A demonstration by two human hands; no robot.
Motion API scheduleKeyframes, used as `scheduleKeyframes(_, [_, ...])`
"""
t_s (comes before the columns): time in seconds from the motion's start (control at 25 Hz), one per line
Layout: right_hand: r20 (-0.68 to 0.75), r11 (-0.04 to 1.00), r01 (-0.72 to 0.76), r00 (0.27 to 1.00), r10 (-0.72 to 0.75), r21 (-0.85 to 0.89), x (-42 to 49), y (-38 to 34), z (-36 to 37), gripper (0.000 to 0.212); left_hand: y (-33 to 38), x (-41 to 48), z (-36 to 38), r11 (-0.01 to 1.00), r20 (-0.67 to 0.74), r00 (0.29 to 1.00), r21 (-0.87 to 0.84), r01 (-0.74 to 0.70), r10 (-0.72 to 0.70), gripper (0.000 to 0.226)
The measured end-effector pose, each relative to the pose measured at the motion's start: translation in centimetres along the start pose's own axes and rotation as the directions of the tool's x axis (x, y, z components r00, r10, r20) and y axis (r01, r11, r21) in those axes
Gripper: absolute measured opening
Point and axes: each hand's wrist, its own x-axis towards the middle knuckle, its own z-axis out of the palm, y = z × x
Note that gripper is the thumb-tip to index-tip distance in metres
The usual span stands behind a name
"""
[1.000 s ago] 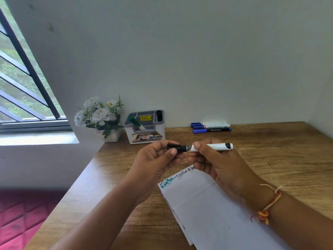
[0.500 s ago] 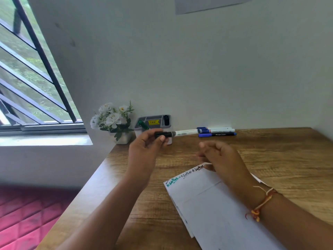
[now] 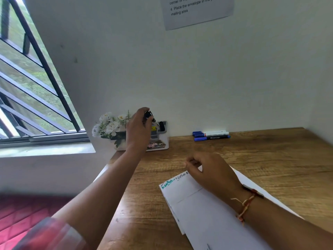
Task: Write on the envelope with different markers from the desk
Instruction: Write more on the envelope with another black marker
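Observation:
A white envelope (image 3: pixel 203 212) lies on the wooden desk (image 3: pixel 270 159), with green and black writing along its top left edge. My right hand (image 3: pixel 210 170) rests on its upper part, fingers loosely curled and holding nothing. My left hand (image 3: pixel 139 127) is stretched out over the grey and white pen holder (image 3: pixel 160 139) at the back of the desk and grips the black marker (image 3: pixel 149 115) by its black end, above the holder. Most of the marker is hidden by the hand. Three markers with blue caps (image 3: pixel 210 135) lie against the wall.
A small pot of white flowers (image 3: pixel 110 127) stands left of the pen holder, at the desk's back left corner. A printed sheet (image 3: pixel 198 9) hangs on the wall above. A barred window (image 3: pixel 27 87) is at the left, with red flooring below.
My left hand has carried the black marker from above the envelope back to the pen holder. My right hand let go of the marker and dropped onto the envelope. The view has tilted up.

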Motion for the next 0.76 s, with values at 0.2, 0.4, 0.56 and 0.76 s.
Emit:
scheduleKeyframes(0.2, [0.018, 1.000, 0.022, 1.000, -0.022, -0.022, 0.2, 0.1, 0.0, 0.026, -0.8, 0.5, 2.2, 0.986, 0.171, 0.984, 0.167, 0.014, -0.043, 0.019])
scheduleKeyframes(0.4, [0.060, 0.997, 0.025, 0.998, -0.021, -0.068, 0.3, 0.4, 0.2, 0.027, -0.6, -0.8, 3.1, 0.965, 0.152, 0.988, 0.261, -0.013, -0.028, 0.028])
scheduleKeyframes(0.56, [0.025, 0.995, -0.018, 0.999, 0.021, -0.099, 0.5, 0.5, 0.4, 0.028, 1.5, -2.8, 4.9, 0.920, 0.300, 0.917, 0.206, -0.332, 0.264, 0.027])
scheduleKeyframes(0.76, [0.015, 0.987, -0.035, 0.999, 0.038, -0.156, 0.4, 0.6, 0.3, 0.022, 2.0, -4.0, 11.1, 0.951, 0.750, 0.660, 0.231, -0.205, -0.040, 0.050])
